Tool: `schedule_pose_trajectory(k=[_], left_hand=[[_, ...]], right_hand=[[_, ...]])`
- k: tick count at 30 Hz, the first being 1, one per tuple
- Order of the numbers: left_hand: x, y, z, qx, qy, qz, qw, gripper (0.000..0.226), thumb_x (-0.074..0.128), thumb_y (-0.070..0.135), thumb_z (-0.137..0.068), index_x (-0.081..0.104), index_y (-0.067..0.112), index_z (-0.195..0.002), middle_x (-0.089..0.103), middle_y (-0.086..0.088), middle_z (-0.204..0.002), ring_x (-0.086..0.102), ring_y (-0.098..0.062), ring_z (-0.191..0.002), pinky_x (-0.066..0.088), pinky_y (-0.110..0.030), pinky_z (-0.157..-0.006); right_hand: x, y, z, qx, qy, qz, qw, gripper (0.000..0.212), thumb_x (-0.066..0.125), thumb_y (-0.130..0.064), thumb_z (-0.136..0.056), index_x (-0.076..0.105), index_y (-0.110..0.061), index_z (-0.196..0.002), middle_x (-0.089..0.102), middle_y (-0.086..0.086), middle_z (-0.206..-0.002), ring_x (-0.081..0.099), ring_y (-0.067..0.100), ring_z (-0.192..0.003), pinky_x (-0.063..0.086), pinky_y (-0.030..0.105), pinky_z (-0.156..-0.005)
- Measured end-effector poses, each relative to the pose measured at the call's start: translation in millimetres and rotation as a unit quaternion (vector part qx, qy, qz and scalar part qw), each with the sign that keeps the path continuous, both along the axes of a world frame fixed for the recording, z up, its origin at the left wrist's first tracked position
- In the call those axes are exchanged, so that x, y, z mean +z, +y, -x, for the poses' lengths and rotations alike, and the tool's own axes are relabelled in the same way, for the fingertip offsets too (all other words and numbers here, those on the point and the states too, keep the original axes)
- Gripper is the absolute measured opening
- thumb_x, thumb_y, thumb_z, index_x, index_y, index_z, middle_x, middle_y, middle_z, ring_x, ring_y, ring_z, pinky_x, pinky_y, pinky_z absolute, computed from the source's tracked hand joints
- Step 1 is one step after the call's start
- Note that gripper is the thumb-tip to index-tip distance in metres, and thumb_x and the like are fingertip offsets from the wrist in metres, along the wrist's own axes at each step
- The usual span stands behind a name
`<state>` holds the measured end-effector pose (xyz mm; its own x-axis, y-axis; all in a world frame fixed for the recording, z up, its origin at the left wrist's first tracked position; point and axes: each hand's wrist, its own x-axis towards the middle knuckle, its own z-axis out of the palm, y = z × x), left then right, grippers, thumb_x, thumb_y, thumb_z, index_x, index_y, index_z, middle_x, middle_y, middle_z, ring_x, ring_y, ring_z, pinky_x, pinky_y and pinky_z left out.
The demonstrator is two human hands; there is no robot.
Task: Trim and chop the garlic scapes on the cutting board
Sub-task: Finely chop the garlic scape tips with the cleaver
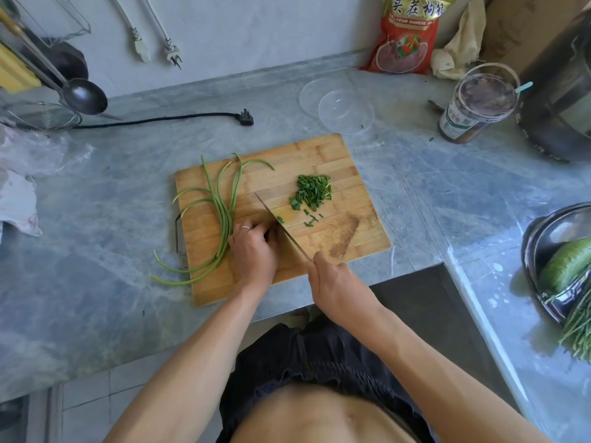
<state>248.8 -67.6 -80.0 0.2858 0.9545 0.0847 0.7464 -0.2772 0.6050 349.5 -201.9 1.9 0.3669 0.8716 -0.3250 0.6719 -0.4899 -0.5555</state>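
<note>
Nearby, whole scapes (220, 206) left of curled left hand (254, 249); right hand (332, 282) fingers clasp knife (281, 227); chopped pile (313, 190) beyond.

Knife (281, 228): handle hidden inside right hand (332, 282); blade edge masked behind left hand (254, 251). Scapes (224, 206): the ends under the left fingers unseen. Bowl (543, 247), far right of the grip: cut by frame edge. Jar (473, 107) label: too small to read.
</note>
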Motion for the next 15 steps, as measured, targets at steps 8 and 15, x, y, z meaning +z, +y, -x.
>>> schedule_pose_trajectory(k=[8,15], left_hand=[[-6,4,0,-0.002,0.004,-0.006,1.000,0.020,0.058,0.016,-0.089,0.077,0.020,-0.088,0.065,-0.005,-0.089,0.056,-0.031,-0.083,0.045,-0.043,-0.073],[-5,4,-1,0.000,-0.003,-0.023,1.000,0.015,0.062,0.018,-0.089,0.077,0.017,-0.086,0.065,-0.005,-0.087,0.056,-0.030,-0.080,0.047,-0.045,-0.071]], right_hand=[[-2,15,-2,0.029,-0.037,0.019,0.999,0.048,0.007,-0.037,-0.098,0.045,-0.010,-0.103,0.045,0.005,-0.080,0.030,0.016,-0.047,0.025,0.030,-0.045],[5,11,-18,0.018,0.003,0.001,1.000,0.033,0.027,-0.041,-0.104,0.040,-0.014,-0.090,0.053,0.008,-0.063,0.047,0.028,-0.049,0.037,0.037,-0.046]])
